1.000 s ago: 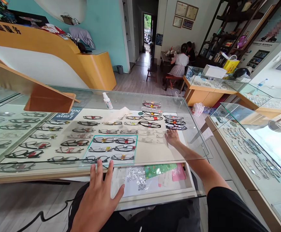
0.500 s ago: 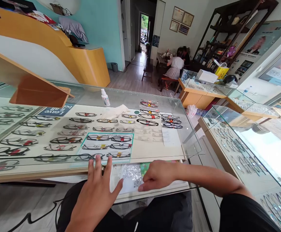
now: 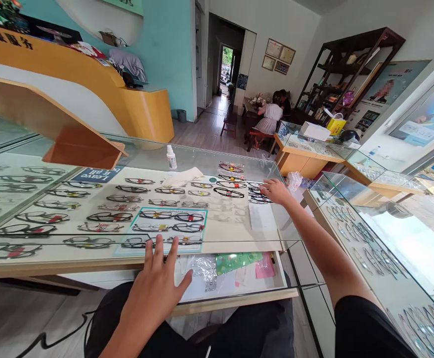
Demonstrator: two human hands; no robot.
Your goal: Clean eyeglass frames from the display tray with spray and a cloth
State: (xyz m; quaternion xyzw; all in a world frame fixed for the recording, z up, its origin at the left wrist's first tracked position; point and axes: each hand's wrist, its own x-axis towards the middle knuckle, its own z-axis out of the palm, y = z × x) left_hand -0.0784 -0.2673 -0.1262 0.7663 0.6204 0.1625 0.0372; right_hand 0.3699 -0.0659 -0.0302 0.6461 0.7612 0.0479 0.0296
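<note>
My left hand (image 3: 156,291) lies flat with fingers spread on the near edge of the glass display counter (image 3: 217,233), above an open drawer (image 3: 239,297). The drawer holds a white sheet with a QR code (image 3: 209,284), a green packet (image 3: 239,260) and a pink slip (image 3: 264,268). My right hand (image 3: 274,191) stretches out palm down to the counter's far right, its fingertips at a stack of dark eyeglass frames (image 3: 254,197). Rows of frames fill the case, some on a teal-edged mat (image 3: 164,227).
A small spray bottle (image 3: 171,157) and a pale cloth (image 3: 181,175) sit on the glass further back. Another glass showcase (image 3: 354,228) runs along my right. An orange curved counter (image 3: 142,112) stands left. Two people sit at a table (image 3: 271,117) in the back.
My right hand left the drawer papers and reached out over the glass to the frames at the far right. My left hand stayed on the counter edge.
</note>
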